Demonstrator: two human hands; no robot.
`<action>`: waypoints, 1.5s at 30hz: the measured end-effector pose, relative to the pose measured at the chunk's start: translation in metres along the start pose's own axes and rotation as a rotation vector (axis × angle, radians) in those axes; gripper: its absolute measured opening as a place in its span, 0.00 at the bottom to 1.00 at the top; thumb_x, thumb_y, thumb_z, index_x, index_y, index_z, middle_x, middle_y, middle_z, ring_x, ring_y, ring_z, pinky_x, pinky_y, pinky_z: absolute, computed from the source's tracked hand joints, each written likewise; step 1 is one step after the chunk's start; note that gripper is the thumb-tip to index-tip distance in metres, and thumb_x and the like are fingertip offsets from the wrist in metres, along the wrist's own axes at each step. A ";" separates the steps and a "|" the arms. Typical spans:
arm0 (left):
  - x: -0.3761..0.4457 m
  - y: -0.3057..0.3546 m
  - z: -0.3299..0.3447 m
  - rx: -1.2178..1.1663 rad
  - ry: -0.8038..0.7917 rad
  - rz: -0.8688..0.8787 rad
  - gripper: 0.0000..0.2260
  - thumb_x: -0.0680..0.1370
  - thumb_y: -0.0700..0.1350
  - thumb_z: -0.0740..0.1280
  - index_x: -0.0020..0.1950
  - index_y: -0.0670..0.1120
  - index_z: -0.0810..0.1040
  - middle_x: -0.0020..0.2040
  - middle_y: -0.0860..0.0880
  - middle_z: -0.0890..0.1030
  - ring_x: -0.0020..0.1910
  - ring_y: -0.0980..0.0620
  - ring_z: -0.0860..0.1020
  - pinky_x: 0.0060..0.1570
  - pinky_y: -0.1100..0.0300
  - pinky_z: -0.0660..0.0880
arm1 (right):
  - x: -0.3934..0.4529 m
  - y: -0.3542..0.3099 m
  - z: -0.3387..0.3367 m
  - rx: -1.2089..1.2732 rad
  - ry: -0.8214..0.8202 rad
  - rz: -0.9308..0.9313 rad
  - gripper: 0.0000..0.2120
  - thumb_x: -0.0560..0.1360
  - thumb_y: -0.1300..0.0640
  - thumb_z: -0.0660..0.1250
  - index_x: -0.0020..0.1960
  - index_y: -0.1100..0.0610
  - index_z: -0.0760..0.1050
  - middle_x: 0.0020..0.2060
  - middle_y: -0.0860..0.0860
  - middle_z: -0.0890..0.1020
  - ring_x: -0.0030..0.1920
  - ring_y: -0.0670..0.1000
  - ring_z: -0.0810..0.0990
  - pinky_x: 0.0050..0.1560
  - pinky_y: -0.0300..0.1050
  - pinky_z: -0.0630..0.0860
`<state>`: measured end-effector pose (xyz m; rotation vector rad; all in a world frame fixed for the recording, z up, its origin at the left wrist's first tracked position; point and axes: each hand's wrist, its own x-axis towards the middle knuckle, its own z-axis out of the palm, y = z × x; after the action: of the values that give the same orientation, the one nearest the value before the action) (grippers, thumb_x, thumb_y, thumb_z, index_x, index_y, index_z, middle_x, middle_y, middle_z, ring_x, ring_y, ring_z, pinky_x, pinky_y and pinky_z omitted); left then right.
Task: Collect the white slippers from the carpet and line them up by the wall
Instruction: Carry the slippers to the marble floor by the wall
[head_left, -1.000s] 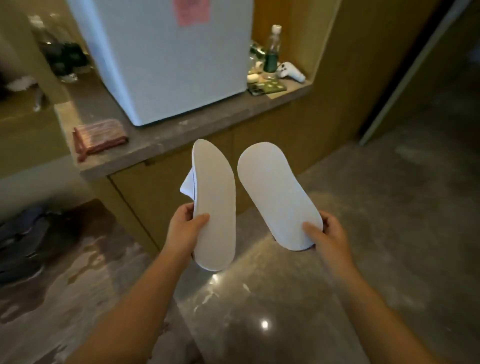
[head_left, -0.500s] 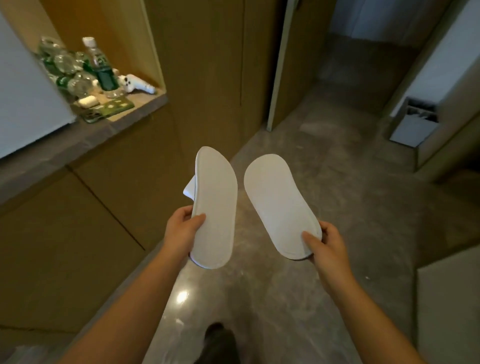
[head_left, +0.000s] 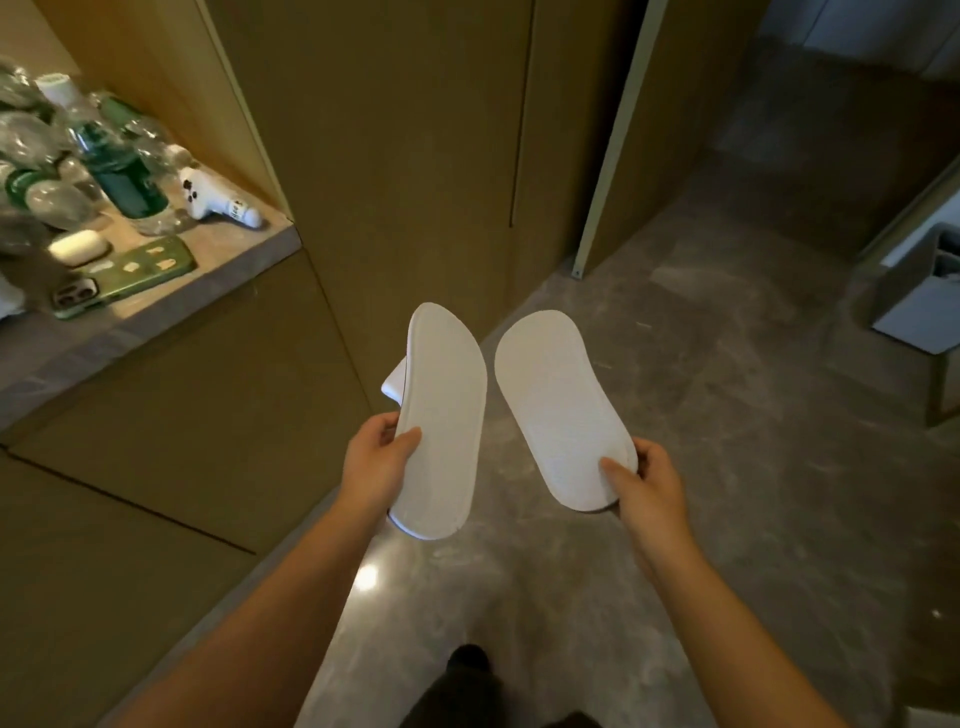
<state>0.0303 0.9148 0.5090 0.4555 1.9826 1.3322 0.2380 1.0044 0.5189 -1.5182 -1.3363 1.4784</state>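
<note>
The left hand (head_left: 375, 460) has its fingers (head_left: 383, 422) curled round the outer edge of the left slipper (head_left: 440, 415), with the thumb pressed flat on the sole near the heel, so the slipper is pinched firmly between thumb and fingers. The right hand (head_left: 645, 480) grips the right slipper (head_left: 561, 405) the same way: thumb lying on the sole close to the heel end, the other fingers wrapped behind its outer edge and mostly hidden.

Both white slippers are held up in the air in front of the person, soles facing the camera, toes pointing away and upward. They sit side by side and just apart, with a narrow gap between them that widens toward the heels. A fold of the left slipper's white upper shows past its left edge.

Below them lies a polished grey stone floor (head_left: 727, 467) with a bright light reflection near the left forearm. A dark shoe tip shows at the bottom of the view. To the left stand tan wooden cabinet panels (head_left: 395, 156), and a grey worktop (head_left: 156, 312) set in a niche carries clear plastic bottles with green labels (head_left: 119, 176), a white game controller (head_left: 218, 200), a white earbud case (head_left: 78, 248) and a phone in a green case (head_left: 124, 278). A pale door frame (head_left: 608, 156) rises at upper right, and a grey box (head_left: 919, 301) sits at the far right edge
</note>
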 end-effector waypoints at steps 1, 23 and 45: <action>0.013 0.004 0.003 -0.006 0.021 -0.015 0.08 0.73 0.39 0.63 0.52 0.41 0.74 0.47 0.45 0.76 0.44 0.48 0.74 0.42 0.57 0.68 | 0.017 -0.003 0.004 -0.015 -0.028 0.009 0.11 0.71 0.66 0.63 0.53 0.59 0.68 0.51 0.55 0.74 0.51 0.55 0.74 0.50 0.53 0.75; 0.236 -0.202 0.078 -0.213 0.572 -0.363 0.09 0.72 0.39 0.65 0.51 0.46 0.77 0.40 0.50 0.79 0.42 0.47 0.77 0.46 0.53 0.74 | 0.326 0.180 0.173 -0.310 -0.486 0.166 0.09 0.70 0.68 0.63 0.50 0.63 0.74 0.48 0.60 0.79 0.52 0.60 0.78 0.55 0.59 0.76; 0.446 -0.557 0.168 -0.153 0.519 -0.245 0.07 0.72 0.42 0.65 0.49 0.50 0.76 0.42 0.54 0.79 0.42 0.55 0.77 0.36 0.61 0.71 | 0.557 0.547 0.306 -0.588 -0.296 -0.106 0.27 0.66 0.64 0.71 0.62 0.67 0.65 0.61 0.65 0.71 0.61 0.64 0.71 0.62 0.59 0.70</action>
<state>-0.1112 1.0764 -0.1919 -0.2278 2.2287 1.5329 -0.0084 1.3014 -0.2258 -1.5697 -2.1346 1.3442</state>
